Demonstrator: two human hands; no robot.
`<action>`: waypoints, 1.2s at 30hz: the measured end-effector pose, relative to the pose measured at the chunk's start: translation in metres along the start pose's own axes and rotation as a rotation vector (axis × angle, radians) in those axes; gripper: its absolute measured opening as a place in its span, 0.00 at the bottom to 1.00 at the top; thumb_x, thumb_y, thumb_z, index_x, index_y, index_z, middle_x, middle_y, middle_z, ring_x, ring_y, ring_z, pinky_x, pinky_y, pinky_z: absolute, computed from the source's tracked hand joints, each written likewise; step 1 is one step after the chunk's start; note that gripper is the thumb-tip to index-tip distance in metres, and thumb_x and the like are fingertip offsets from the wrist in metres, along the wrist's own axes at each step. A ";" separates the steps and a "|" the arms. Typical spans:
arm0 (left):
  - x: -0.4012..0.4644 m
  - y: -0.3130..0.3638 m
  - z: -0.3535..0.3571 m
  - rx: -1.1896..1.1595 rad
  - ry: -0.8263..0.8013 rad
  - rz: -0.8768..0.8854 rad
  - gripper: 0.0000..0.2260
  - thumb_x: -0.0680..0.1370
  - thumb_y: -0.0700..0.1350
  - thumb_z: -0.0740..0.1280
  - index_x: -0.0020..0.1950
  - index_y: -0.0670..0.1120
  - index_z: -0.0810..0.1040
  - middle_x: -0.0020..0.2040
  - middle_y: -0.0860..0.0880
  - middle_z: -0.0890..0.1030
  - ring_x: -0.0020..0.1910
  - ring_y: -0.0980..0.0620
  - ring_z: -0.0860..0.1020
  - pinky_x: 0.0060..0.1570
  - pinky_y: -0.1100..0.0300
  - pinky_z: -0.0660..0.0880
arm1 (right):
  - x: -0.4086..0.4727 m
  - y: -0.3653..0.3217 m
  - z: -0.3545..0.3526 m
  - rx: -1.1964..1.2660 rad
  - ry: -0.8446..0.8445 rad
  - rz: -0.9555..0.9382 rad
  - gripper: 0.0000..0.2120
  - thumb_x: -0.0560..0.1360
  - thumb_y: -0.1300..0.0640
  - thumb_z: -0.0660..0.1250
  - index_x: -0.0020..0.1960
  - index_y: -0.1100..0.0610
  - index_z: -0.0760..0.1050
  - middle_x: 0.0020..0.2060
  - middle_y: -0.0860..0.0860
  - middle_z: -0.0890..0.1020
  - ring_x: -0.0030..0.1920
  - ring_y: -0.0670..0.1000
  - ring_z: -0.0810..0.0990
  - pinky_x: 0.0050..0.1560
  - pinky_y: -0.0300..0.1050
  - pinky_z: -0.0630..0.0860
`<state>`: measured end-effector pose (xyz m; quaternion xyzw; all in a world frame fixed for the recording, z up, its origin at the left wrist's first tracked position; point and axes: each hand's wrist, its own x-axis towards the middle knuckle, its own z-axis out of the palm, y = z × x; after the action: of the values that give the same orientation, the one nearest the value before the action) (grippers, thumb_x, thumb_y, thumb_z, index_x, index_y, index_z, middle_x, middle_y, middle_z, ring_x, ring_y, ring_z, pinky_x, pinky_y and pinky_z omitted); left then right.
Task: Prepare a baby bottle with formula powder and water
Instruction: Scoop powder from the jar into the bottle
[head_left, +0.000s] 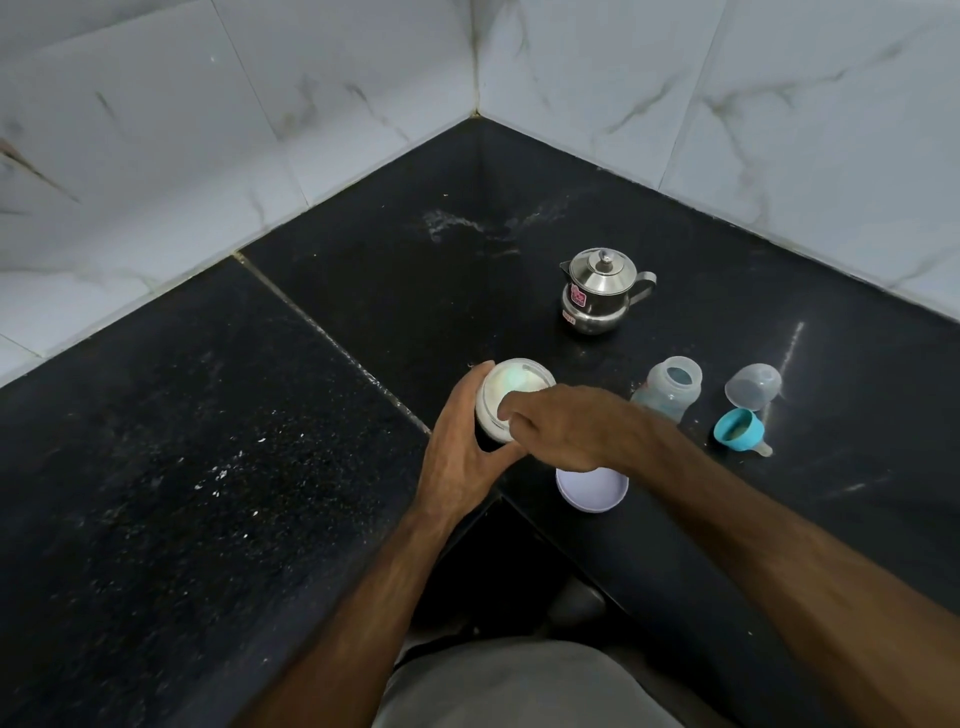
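Steel pot (597, 291) stickers: print unreadable.

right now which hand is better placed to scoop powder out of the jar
Right. The right hand already has fingers at the open formula jar mouth, while the left hand grips the jar's side, steadying it.

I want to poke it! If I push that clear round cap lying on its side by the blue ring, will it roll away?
Probably. The clear domed plastic cap lies on its side on the smooth black stone counter, so a nudge would likely roll it in a curve. It looks thin and hollow, so probably very light and easy to send skidding.
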<state>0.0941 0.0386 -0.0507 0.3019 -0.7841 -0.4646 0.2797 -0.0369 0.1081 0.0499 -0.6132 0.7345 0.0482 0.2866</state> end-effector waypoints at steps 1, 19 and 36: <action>0.000 0.000 0.000 0.000 -0.001 0.002 0.39 0.69 0.47 0.79 0.76 0.48 0.65 0.73 0.54 0.71 0.72 0.58 0.69 0.69 0.57 0.70 | 0.000 -0.001 -0.003 0.005 -0.056 -0.005 0.17 0.83 0.55 0.50 0.68 0.54 0.68 0.62 0.58 0.77 0.44 0.54 0.77 0.55 0.48 0.74; 0.000 -0.001 0.003 0.008 0.015 -0.008 0.39 0.69 0.46 0.79 0.75 0.52 0.63 0.73 0.53 0.70 0.72 0.57 0.68 0.71 0.55 0.69 | 0.011 0.006 0.010 0.274 0.267 0.106 0.14 0.78 0.52 0.60 0.49 0.58 0.81 0.50 0.54 0.83 0.47 0.51 0.79 0.48 0.45 0.76; 0.002 0.010 0.004 0.101 -0.015 -0.041 0.40 0.69 0.52 0.77 0.76 0.48 0.62 0.74 0.51 0.69 0.70 0.61 0.66 0.67 0.74 0.61 | 0.012 0.003 -0.021 -0.144 -0.198 0.017 0.38 0.71 0.68 0.72 0.76 0.53 0.60 0.72 0.56 0.67 0.71 0.59 0.66 0.69 0.50 0.67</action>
<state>0.0877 0.0440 -0.0429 0.3283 -0.8022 -0.4324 0.2486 -0.0484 0.0897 0.0603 -0.6182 0.7024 0.1636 0.3124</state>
